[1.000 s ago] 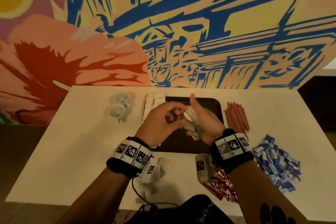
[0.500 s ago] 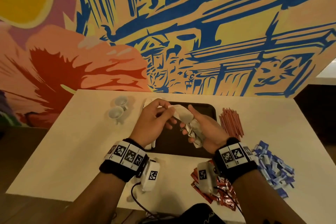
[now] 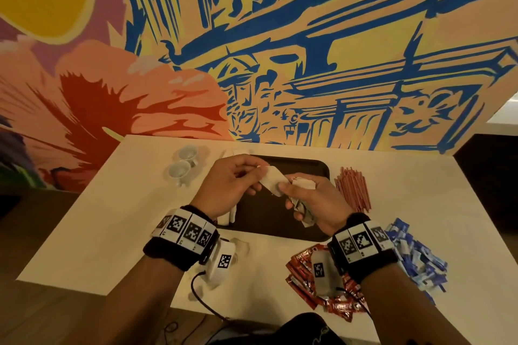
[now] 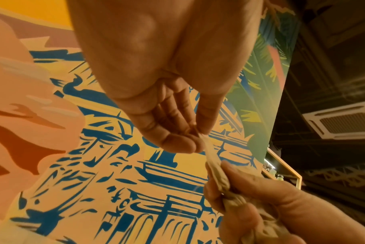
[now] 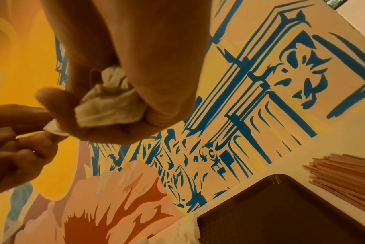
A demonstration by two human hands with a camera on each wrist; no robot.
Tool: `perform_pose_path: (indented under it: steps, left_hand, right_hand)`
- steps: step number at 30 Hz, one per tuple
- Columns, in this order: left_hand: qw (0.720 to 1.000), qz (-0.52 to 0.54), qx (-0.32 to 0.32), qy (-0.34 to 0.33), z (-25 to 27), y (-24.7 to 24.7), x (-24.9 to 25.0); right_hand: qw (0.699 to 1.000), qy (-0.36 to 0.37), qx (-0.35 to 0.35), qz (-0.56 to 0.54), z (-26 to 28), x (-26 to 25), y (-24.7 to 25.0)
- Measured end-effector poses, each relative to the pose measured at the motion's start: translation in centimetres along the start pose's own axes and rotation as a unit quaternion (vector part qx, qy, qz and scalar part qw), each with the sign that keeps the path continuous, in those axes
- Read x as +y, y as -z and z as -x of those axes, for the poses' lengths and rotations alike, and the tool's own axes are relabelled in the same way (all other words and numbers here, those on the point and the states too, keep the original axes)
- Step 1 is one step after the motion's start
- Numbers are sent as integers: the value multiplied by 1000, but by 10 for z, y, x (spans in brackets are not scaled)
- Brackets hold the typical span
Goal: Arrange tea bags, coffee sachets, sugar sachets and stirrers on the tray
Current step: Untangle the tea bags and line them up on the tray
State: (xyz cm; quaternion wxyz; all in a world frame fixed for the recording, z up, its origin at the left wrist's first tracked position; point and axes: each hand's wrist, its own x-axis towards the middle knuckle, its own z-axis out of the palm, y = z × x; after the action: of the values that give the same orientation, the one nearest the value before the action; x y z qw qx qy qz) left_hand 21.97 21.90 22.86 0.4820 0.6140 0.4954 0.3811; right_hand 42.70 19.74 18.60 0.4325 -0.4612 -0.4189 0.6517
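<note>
We see both hands above the dark tray point(image 3: 294, 165). Left hand point(image 3: 229, 185) pinches one end of a tea bag point(image 3: 273, 180); right hand point(image 3: 314, 202) is clenched around a bunch of tea bags point(image 5: 112, 102). Stirrers point(image 3: 353, 187), coffee sachets point(image 3: 302, 269), blue sachets point(image 3: 414, 258) lie on table point(image 3: 112, 218).

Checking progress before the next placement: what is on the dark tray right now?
A row of white tea bags lies along the left edge of the dark rectangular tray. The tray's middle looks bare; both hands hide part of it.
</note>
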Motion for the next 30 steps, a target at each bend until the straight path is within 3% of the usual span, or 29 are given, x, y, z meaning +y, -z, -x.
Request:
perform_pose_path:
  steps: [12,16,21,30]
  left_hand:
    - [993,-108,-52,3,-13,23,4]
    - [988,-143,-55,10,-31,40,6]
    - [978,-204,-41,-3,-73,66,2]
    - [920,-378,-99,-36,-196,87,-70]
  right_hand:
    - [999,19,-18,45,-14,5,3]
    - [999,-9,34,-6,-31,10,-2]
    - [990,-43,129,-44,-51,15,3]
    - [975,-112,183,-61,-86,9,5]
